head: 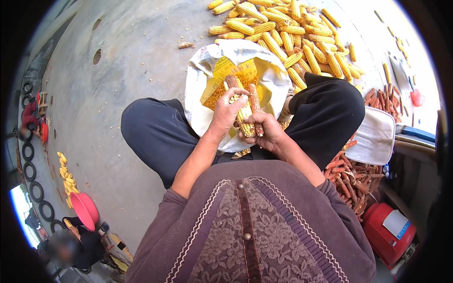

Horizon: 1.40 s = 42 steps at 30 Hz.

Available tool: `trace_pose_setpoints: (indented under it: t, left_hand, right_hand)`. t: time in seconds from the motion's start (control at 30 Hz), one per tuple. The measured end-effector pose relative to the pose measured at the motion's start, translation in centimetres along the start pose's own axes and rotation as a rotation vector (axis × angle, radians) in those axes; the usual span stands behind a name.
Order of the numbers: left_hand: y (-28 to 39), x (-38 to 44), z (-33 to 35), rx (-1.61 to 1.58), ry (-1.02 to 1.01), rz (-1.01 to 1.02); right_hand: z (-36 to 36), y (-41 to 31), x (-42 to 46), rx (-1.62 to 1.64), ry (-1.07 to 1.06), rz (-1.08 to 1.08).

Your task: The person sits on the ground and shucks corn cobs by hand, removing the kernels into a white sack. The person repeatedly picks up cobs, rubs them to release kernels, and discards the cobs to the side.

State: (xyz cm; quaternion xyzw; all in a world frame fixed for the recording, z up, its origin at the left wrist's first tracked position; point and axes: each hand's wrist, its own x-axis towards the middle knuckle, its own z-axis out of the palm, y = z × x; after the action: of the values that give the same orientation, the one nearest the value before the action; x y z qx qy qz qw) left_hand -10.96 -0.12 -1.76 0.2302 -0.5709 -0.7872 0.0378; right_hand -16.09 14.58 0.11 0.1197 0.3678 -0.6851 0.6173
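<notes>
My left hand [228, 109] grips a partly shelled corn cob [244, 115], its thumb and forefinger on the bared upper part. Yellow kernels still cover much of the cob's lower half. My right hand [267, 131] holds that same cob near its lower end, together with a bare reddish corncob [254, 99] lying alongside it. Both hands are over the mouth of a white woven sack [198, 76], which stands between my knees with its rim rolled outward. Loose corn kernels [214, 97] lie inside against a yellow lining that bears writing.
Beyond the sack lies a heap of yellow corn ears [283, 28]. Stripped corncobs [348, 180] are piled at my right beside a white plastic seat [371, 136] and a red machine [389, 233]. At left, a person [85, 244] holds an ear near a pink basin [85, 210]; tyres [30, 171] line the wall.
</notes>
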Motion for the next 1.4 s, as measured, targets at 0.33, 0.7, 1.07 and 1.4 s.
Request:
trace_pose_setpoints:
  t: [0.33,0.7,1.07,1.4]
  left_hand:
    - [0.9,0.7,-2.6,0.129,0.047,-0.165]
    - [9.0,-0.7,-0.6,1.478,-0.280,0.341]
    - [8.9,-4.6,-3.0,1.240,-0.225,-0.114]
    - [5.3,-7.3,-2.6,0.564,-0.161,-0.331]
  right_hand:
    - [0.1,-2.2,-1.7,-0.238,0.134,-0.170]
    - [0.8,-9.0,-4.3,-0.356,-0.048,0.038]
    - [1.6,-3.7,3.7,0.107,-0.101,-0.448]
    - [3.4,-2.6,6.6,0.085,0.145,-0.120]
